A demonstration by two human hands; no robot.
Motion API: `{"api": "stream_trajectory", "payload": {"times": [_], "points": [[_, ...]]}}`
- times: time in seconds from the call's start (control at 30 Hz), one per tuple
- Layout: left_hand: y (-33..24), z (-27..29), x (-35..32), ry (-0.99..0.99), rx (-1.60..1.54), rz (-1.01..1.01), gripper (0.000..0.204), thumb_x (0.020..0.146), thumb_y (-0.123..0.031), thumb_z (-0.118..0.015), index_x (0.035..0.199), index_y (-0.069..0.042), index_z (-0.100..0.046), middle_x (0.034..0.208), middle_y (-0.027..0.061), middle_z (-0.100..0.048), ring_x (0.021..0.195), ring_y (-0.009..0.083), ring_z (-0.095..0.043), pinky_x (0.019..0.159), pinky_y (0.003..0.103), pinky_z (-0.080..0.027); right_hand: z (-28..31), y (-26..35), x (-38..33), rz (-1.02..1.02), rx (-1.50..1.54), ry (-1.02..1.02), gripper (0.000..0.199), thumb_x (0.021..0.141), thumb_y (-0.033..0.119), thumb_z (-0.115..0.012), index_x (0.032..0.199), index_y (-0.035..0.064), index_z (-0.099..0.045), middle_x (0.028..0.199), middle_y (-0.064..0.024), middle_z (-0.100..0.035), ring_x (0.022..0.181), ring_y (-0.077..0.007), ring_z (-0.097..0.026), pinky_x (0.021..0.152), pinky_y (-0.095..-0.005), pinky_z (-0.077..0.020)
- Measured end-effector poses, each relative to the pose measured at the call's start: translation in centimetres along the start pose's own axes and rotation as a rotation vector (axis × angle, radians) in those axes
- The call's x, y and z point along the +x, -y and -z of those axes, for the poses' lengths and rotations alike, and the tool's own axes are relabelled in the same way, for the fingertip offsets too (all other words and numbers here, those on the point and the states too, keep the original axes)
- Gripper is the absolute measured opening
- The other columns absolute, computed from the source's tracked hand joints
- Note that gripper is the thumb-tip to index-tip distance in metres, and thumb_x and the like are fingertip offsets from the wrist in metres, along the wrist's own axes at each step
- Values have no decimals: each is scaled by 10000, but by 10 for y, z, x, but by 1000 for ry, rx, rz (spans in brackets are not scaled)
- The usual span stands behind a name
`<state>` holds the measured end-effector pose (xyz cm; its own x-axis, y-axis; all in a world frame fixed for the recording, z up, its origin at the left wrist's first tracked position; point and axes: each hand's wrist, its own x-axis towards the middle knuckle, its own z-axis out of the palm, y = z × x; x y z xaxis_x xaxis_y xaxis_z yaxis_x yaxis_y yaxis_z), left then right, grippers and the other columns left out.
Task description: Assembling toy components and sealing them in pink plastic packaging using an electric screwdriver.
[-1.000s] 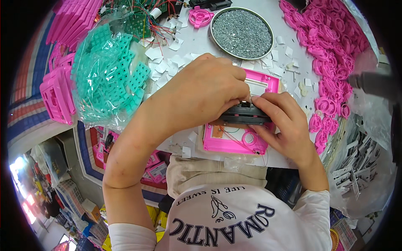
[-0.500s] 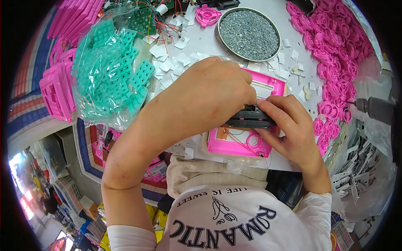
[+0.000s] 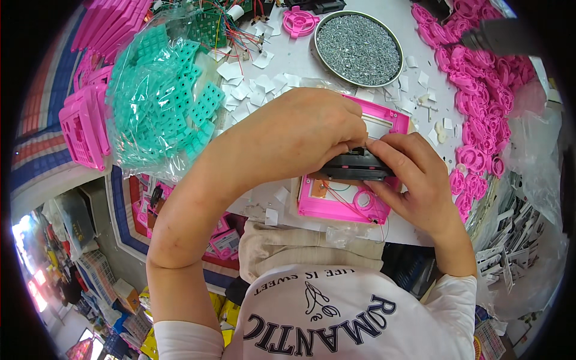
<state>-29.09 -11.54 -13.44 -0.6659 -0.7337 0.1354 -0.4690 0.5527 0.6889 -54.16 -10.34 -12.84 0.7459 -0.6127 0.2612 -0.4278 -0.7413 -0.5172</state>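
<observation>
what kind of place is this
Probably a small assembly workbench for plastic toys or gadgets: piles of identical pink plastic parts, a bag of teal pieces and a round tray of screws surround both hands.

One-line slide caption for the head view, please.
Both hands, left hand and right hand, press a black part onto a pink plastic frame.

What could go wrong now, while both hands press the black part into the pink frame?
The thin wires inside the pink frame run just under the black part; they might get pinched. The left hand covers much of the part, so a wrong fit may go unseen. The right hand works near the table edge, where the frame might slide off.
</observation>
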Motion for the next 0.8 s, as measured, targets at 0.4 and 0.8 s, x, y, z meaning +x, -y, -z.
{"api": "stream_trajectory", "payload": {"times": [0.4,0.8], "points": [[-32,-25,-26,-288,-155,236,111,910,-53,-614,972,19,-671,838,151,-635,736,306,-652,674,404,-509,13,5,14,-70,47,294,592,664,101,-841,1218,110,-631,1011,-114,-611,904,-317,-659,712,-414,-558],[-24,-4,3,28,-302,462,140,822,-98,-673,839,38,-703,688,162,-680,609,260,-681,603,370,-519,14,9,14,-18,-45,285,559,655,113,-839,1176,100,-636,1038,-79,-621,921,-283,-662,721,-396,-561]]}}
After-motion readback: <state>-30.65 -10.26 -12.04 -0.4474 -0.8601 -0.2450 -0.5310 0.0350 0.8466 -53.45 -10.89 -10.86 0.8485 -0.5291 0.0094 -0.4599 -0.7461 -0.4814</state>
